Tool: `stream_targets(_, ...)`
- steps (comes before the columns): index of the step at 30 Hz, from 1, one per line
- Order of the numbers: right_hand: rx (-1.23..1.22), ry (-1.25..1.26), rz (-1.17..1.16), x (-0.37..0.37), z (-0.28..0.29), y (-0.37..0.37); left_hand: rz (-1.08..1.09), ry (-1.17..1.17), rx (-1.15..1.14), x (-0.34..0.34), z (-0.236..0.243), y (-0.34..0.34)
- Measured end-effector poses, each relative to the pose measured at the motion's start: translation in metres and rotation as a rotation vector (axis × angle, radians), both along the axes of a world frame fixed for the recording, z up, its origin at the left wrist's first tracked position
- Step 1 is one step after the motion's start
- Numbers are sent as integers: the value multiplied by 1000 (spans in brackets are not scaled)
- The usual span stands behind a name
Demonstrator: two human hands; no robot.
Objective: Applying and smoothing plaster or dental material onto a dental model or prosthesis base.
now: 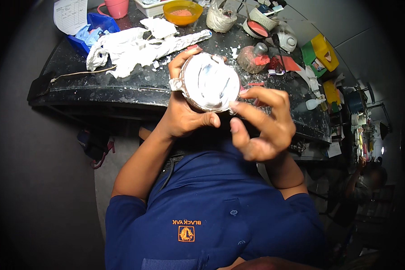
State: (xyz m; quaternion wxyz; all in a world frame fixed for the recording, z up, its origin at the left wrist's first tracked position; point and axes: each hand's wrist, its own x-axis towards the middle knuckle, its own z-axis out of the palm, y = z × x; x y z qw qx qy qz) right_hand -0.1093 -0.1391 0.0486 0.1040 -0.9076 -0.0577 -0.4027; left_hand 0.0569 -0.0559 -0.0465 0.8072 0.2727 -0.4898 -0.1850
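My left hand (182,118) is closed around a round mould (210,83) filled with white, plaster-like material, its face tilted up toward me. Dark streaks and a curved groove cross the white surface, and the brownish rim is crusted. The left fingers wrap the far left side, while the thumb lies along the near edge. To the right, my right hand (270,123) is open with fingers spread and curved. Its foremost fingertips are at the mould's right rim, where contact is hard to tell; the thumb stands apart. The mould is held just over the bench's front edge.
The black bench (135,95) is strewn with white crumbs. Crumpled white paper (121,49) lies beside a blue bin (83,44). Behind stand a pink mug (116,8), an orange bowl (182,12) and a white-crusted bowl (221,19). A crusted jar (252,59) stands right of the mould. Another person (364,180) is far right.
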Motion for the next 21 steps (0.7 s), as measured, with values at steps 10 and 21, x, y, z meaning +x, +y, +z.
stream_targets(10,866,133,21,-7,-18,9,235,-195,-121,-4,-6,-7)
stream_targets(21,1377,432,205,-1,-9,0,486,-384,-255,-4,-13,-16)
